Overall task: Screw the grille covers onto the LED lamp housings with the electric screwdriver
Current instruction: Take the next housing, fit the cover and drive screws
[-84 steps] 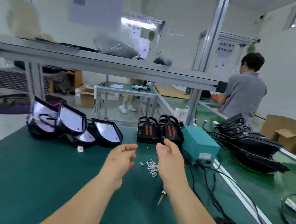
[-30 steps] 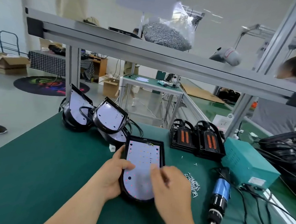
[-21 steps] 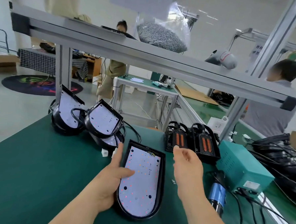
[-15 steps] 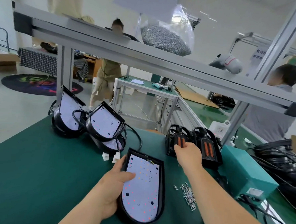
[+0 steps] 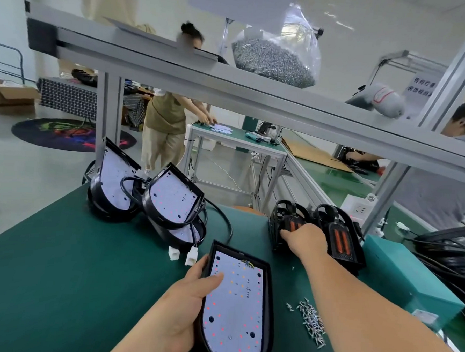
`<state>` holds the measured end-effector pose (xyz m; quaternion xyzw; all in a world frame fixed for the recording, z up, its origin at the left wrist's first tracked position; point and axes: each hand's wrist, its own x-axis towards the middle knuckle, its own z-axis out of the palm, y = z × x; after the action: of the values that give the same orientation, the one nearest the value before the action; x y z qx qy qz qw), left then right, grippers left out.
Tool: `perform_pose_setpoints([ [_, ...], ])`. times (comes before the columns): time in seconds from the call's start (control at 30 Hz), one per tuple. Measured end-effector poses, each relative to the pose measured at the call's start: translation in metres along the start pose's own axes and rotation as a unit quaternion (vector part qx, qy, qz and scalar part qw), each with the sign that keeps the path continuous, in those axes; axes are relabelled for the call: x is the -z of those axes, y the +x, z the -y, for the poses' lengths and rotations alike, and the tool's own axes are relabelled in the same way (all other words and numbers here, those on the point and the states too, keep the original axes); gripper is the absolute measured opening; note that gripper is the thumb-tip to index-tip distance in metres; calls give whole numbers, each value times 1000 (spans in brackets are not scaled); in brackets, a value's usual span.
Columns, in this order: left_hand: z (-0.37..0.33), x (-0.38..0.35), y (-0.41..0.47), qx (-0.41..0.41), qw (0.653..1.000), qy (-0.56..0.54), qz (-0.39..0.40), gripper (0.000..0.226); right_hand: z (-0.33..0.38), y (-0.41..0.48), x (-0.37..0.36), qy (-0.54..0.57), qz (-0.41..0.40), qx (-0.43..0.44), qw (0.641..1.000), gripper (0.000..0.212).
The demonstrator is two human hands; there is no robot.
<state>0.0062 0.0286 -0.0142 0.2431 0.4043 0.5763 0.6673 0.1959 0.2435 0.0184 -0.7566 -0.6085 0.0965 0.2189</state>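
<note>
A black LED lamp housing (image 5: 236, 308) with a white dotted LED board lies flat on the green mat in front of me. My left hand (image 5: 185, 308) grips its left edge, thumb resting on the board. My right hand (image 5: 303, 240) reaches far across and closes on the left one of two black grille covers (image 5: 284, 223) with orange strips; the second cover (image 5: 339, 242) stands beside it. A small heap of screws (image 5: 311, 321) lies right of the housing. The electric screwdriver is hidden from view.
Several more lamp housings (image 5: 171, 197) with cables and white connectors (image 5: 184, 254) are piled at the back left. A teal power box (image 5: 406, 279) sits at the right with black cables (image 5: 453, 252) behind it. An aluminium shelf beam (image 5: 230, 89) carrying a bag of screws (image 5: 275, 57) crosses overhead. People work behind.
A lamp housing was pulled from the pile to the mat before me. My right hand left the board and stretched out to the left grille cover, now gripping it. Left hand keeps holding the housing.
</note>
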Motion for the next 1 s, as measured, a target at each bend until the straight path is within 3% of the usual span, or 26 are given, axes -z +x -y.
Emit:
perform_pose_setpoints([
  [0.1,-3,-1,0,10,1000,-16,5,27,1,-4,6,90,-25,30,995,42],
  [0.23,-2,-1,1,28,999,-22,-12,43,-1,-20,25,194,26,198,960,28],
  [0.33,-2,0,2,42,999,-14,-11,42,-1,-36,40,165,106,301,933,65],
  [0.43,-1,2,5,54,998,-2,-17,47,1,-50,53,123,189,409,884,75],
  [0.5,-1,4,8,57,998,3,-26,52,4,-61,61,1,149,506,850,75],
  [0.6,1,3,9,54,998,-2,-24,52,9,-78,68,-88,105,618,774,65],
  [0.73,3,0,10,28,999,-18,-9,46,23,-103,65,-199,127,668,706,70],
  [0.83,4,0,9,6,1000,-10,-13,51,30,-118,59,-222,140,695,669,72],
  [1.0,5,0,8,0,999,-35,20,66,34,-124,53,-210,147,690,677,68],
])
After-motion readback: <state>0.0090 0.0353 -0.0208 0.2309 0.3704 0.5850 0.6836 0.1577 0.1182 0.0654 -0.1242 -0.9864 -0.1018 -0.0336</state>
